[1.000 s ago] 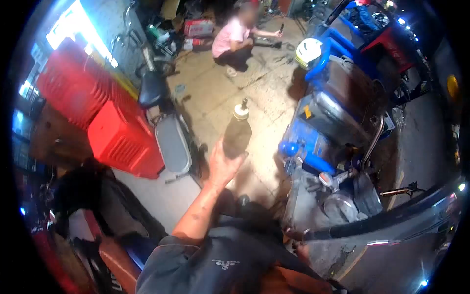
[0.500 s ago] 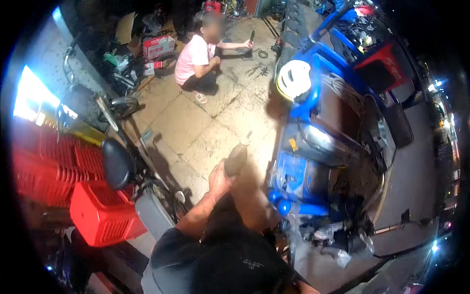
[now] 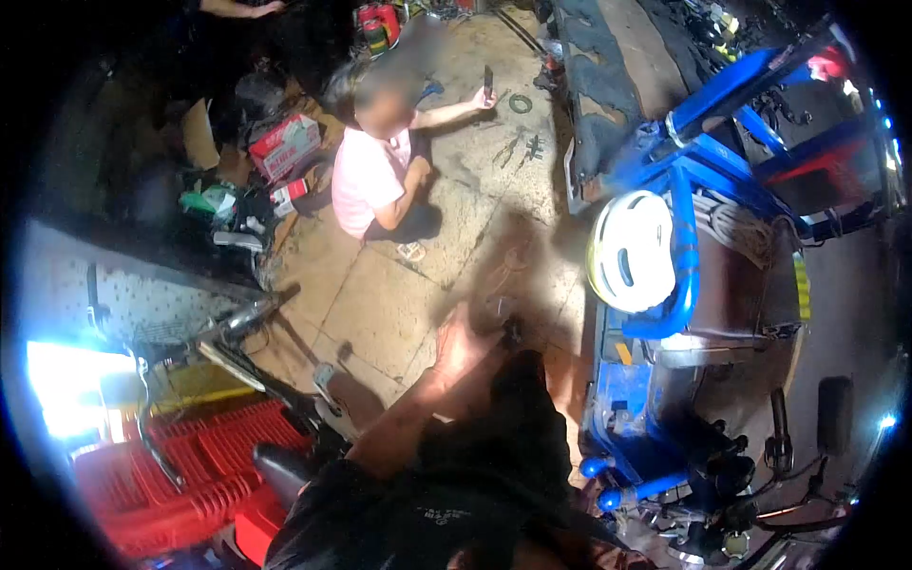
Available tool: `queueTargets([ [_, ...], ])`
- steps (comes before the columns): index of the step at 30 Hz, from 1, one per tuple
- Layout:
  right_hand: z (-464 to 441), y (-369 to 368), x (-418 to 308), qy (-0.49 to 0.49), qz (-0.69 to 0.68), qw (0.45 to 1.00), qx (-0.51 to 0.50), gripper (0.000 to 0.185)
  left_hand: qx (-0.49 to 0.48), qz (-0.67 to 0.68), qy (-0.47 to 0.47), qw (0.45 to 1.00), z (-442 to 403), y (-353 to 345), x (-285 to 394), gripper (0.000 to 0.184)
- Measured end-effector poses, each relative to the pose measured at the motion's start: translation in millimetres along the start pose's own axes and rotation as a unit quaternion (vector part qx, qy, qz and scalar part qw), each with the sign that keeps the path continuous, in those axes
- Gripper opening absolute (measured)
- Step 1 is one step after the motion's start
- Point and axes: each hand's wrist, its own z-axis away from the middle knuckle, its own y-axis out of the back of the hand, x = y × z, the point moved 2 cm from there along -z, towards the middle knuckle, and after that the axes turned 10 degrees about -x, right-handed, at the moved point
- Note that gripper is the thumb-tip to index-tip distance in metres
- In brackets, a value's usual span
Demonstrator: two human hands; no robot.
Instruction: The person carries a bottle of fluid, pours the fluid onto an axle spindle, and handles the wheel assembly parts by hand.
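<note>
My left hand (image 3: 461,342) is in front of my body over the tiled floor, its fingers curled and blurred. It appears closed round a see-through, bottle-shaped thing (image 3: 505,275), whose outline is smeared and partly lost in shadow. A second stretch of bare skin beside my left forearm lies in shadow against my dark clothing. My right hand cannot be made out there. A crouching person in a pink shirt (image 3: 366,190) is ahead, one arm stretched out with a dark upright object (image 3: 488,84) in that hand. A dark ring (image 3: 521,103) lies on the floor near it.
A blue-framed cart (image 3: 684,256) with a white helmet (image 3: 635,249) stands at the right. Red crates (image 3: 190,465) and a bicycle-like frame (image 3: 233,366) are at the left. Boxes (image 3: 285,147) and clutter lie behind the person. Another person's forearm (image 3: 242,8) shows at the top.
The view has turned and tilted, so the cart and helmet sit lower and the crates have shifted. My left hand appears slightly farther right. The crouching person still holds the dark object out.
</note>
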Motion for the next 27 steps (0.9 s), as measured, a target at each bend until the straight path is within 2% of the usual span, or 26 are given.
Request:
queueTargets([
  [1, -14.8, -12.8, -13.1, -0.007, -0.003, 1.0, -0.004, 0.021, -0.035, 0.043, -0.001, 0.998, -23.6, 14.5, 4.7, 0.064],
  [3, -43.8, -35.6, -33.6, -0.022, -0.003, 1.0, -0.014, 0.022, -0.04, 0.229, 0.025, 0.972, -57.4, 23.0, -8.9, 0.066],
  [5, -76.1, -54.3, -63.4, -0.024, -0.012, 0.999, -0.023, 0.022, -0.016, -0.005, 0.007, 1.0, -117.2, 29.4, -21.9, 0.068],
  [6, -83.4, -64.6, -98.4, -0.004, -0.029, 0.999, -0.026, 0.022, -0.034, 0.023, 0.011, 0.999, -134.5, 45.8, -18.4, 0.069],
  [8, -82.4, -85.8, -233.2, 0.089, -0.057, 0.994, -0.037, 0.02, 0.025, 0.027, -0.006, 0.999, -173.6, 54.1, -27.7, 0.071],
  [11, -104.6, -114.3, -320.3, 0.011, -0.021, 1.0, 0.015, 0.018, -0.001, 0.037, -0.026, 0.999, -223.5, 77.1, -32.1, 0.073],
  [14, -148.2, -152.8, -394.3, 0.237, 0.107, 0.965, 0.036, 0.022, -0.01, 0.04, -0.044, 0.998, -272.7, 92.0, -46.5, 0.073],
  [17, -188.7, -191.0, -462.2, 0.243, 0.0, 0.969, 0.056, 0.02, 0.002, 0.053, -0.096, 0.994, -323.9, 122.0, -19.6, 0.066],
  [20, -195.3, -203.6, -508.5, 0.319, 0.14, 0.933, 0.087, 0.018, -0.006, 0.043, -0.136, 0.99, -373.7, 119.9, -20.6, 0.059],
  [22, -196.5, -206.3, -537.0, 0.209, 0.002, 0.975, 0.075, 0.019, -0.055, 0.009, -0.142, 0.988, -407.0, 113.9, -24.5, 0.055],
  [23, -210.9, -203.4, -533.1, 0.188, 0.002, 0.978, 0.088, 0.019, -0.075, 0.015, -0.146, 0.986, -424.6, 111.3, -23.7, 0.052],
  [24, -223.6, -201.4, -541.8, 0.214, -0.005, 0.973, 0.086, 0.019, -0.095, 0.02, -0.15, 0.984, -442.2, 115.7, -13.9, 0.05],
  [26, -250.2, -194.2, -566.9, 0.18, 0.076, 0.974, 0.111, 0.018, -0.106, 0.085, -0.161, 0.977, -474.7, 130.1, 7.2, 0.047],
  [27, -256.0, -195.8, -605.1, 0.19, 0.028, 0.978, 0.084, 0.018, -0.05, 0.086, -0.186, 0.977, -487.0, 136.9, 20.5, 0.044],
])
